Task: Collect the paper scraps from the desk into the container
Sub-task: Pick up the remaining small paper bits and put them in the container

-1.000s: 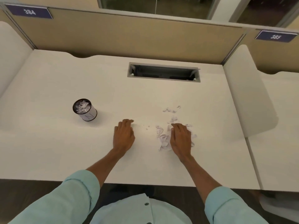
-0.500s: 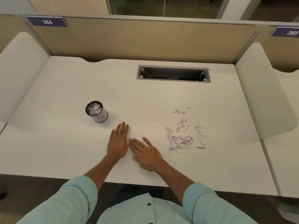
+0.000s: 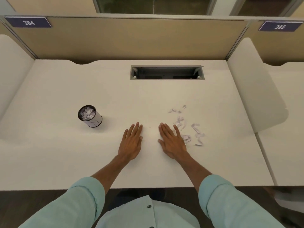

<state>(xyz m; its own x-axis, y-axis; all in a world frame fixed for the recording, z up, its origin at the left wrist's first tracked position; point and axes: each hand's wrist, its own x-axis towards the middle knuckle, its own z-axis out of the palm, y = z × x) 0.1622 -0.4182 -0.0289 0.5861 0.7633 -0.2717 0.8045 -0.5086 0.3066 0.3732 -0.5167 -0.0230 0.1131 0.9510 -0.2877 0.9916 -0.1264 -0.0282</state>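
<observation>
Bare desk (image 3: 65, 153) lies between hands and container (image 3: 90, 116) (scraps (image 3: 189, 129) rightward).

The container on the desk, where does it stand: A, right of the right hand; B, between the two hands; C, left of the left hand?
C: the container stands left of the left hand, with the loose paper scraps over by the right hand.

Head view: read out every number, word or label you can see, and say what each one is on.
"384": white digits on the left blue plate atop the partition.
"385": white digits on the right blue plate atop the partition.
Scrawl on the container side: not legible.
</observation>
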